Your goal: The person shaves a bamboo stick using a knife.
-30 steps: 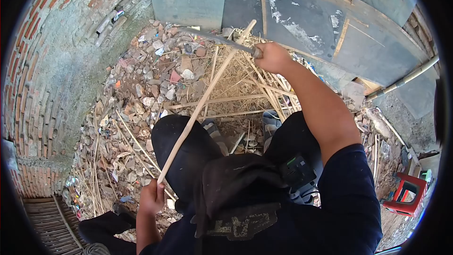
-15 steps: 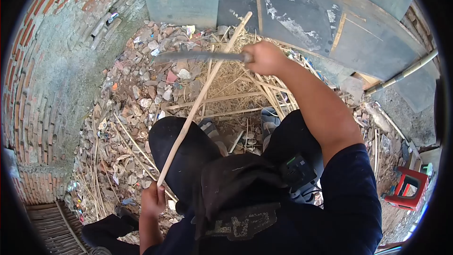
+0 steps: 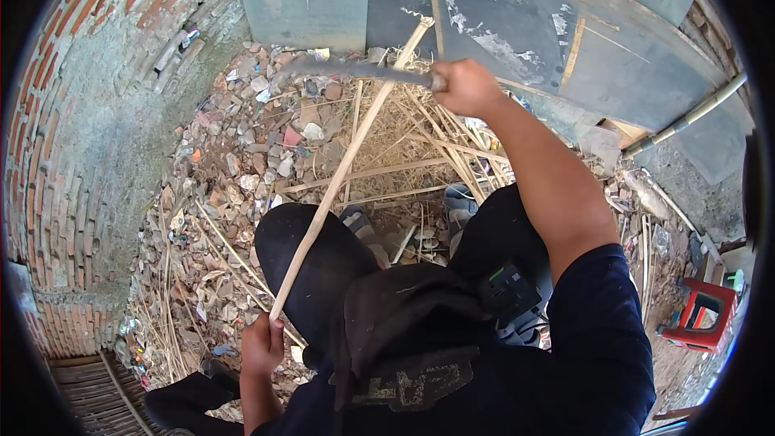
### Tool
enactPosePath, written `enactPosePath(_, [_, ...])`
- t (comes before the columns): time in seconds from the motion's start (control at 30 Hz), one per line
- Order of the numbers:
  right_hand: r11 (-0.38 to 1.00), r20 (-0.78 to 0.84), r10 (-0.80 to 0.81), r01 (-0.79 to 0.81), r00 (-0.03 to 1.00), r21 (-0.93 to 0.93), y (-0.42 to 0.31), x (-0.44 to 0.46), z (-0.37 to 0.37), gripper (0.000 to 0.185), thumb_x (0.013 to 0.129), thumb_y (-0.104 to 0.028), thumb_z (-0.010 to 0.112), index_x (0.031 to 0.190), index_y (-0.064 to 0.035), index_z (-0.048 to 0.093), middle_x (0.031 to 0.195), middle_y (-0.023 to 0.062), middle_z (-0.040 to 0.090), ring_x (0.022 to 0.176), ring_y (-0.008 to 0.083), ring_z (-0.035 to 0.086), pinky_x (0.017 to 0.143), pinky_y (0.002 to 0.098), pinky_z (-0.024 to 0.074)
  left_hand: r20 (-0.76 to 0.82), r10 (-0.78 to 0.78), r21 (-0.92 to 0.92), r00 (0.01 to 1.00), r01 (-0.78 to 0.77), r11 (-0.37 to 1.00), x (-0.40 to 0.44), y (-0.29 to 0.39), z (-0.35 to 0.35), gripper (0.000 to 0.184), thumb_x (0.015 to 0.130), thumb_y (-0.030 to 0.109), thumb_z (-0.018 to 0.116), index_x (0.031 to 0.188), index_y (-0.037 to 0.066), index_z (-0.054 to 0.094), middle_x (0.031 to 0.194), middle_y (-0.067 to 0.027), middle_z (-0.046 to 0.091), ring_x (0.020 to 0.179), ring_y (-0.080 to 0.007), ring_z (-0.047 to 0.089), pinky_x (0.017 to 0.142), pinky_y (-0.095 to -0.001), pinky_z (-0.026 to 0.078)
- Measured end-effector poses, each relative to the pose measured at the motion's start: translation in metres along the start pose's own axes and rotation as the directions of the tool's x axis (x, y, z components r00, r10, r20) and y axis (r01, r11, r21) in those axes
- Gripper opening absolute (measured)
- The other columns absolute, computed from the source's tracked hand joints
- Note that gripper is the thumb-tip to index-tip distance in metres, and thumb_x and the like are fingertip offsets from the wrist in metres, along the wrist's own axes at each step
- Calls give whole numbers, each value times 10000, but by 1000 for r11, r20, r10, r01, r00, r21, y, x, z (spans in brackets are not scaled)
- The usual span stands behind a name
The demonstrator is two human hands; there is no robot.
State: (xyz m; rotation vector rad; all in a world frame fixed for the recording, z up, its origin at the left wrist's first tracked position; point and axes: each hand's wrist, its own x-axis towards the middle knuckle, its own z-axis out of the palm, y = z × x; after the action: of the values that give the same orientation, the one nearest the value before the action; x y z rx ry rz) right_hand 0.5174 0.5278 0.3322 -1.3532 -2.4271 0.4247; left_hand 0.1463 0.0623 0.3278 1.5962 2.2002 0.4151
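A long pale bamboo strip runs slantwise from low on the left up to the far side, crossing over my left thigh. My left hand is closed around its lower end. Farther out, my right hand grips the handle of a machete. The dark blade points left and lies across the strip near its far end, slightly blurred. A thin curled shaving shows at the strip's tip.
Other split strips and pale shavings lie on the rubble before my feet. A brick wall rises on the left, dark panels at the back. A red plastic stool is at the right. Another person's dark-clad leg shows lower left.
My right hand and the machete have moved up along the strip toward its far end, slightly rightward. My left hand stays at the lower end.
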Motion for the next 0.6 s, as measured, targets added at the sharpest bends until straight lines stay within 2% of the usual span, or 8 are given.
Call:
enactPosePath(0.1, [951,179,-174,213,968,-226,-23,0,-11,210,807,-211,671,1008,-158,698,880,145,730,858,341,720,851,481,564,-8,36,57,999,-35,998,1,0,3,295,1032,219,526,831,3,515,577,-201,523,543,-449,569,515,-482,417])
enactPosePath(0.13, [972,219,-158,191,963,-139,-11,6,-8,247,825,-223,658,1057,-151,703,934,156,741,908,347,720,869,483,560,-17,55,83,998,-53,995,1,-3,5,288,1028,214,531,834,3,517,579,-203,526,546,-453,567,516,-484,419])
enactPosePath(0.2, [986,24,161,-159,987,-52,25,23,18,281,840,-248,653,1084,-119,704,981,171,744,946,357,715,871,481,555,-35,89,140,995,-83,987,-1,-10,6,273,1022,205,540,839,3,521,582,-206,531,550,-461,563,518,-487,423])
enactPosePath(0.23, [946,-70,323,-323,944,17,39,29,22,301,847,-261,651,1098,-104,704,1004,178,746,965,362,712,872,479,552,-54,76,144,996,-67,987,0,-11,4,269,1014,207,558,833,11,520,592,-214,548,564,-472,574,515,-506,426])
enactPosePath(0.33, [805,-153,568,-506,809,309,59,20,16,384,858,-325,658,1124,-50,697,1048,202,743,999,381,704,884,466,543,-75,66,147,995,-54,988,-6,-15,1,268,997,208,595,817,25,518,608,-226,580,585,-489,596,504,-535,429])
enactPosePath(0.4, [803,-177,569,-497,803,328,71,12,11,406,848,-346,679,1123,-48,699,1031,200,745,987,369,708,876,455,541,-79,106,136,991,-95,986,-6,-16,4,269,998,200,597,810,23,519,603,-220,578,569,-478,594,492,-517,425])
enactPosePath(0.5, [779,-175,580,-480,795,403,76,4,5,413,830,-357,711,1104,-49,702,988,194,746,957,352,715,855,442,538,-37,30,-1,999,-30,1000,-6,-11,6,282,1001,196,608,797,23,520,587,-205,564,529,-435,591,474,-472,420])
enactPosePath(0.6, [767,-207,560,-407,802,496,62,5,-4,382,820,-338,735,1065,-47,706,922,182,743,913,336,721,822,435,538,-3,-60,-133,998,59,989,-6,-7,11,261,1018,199,608,843,9,572,563,-142,545,467,-286,560,476,-398,412])
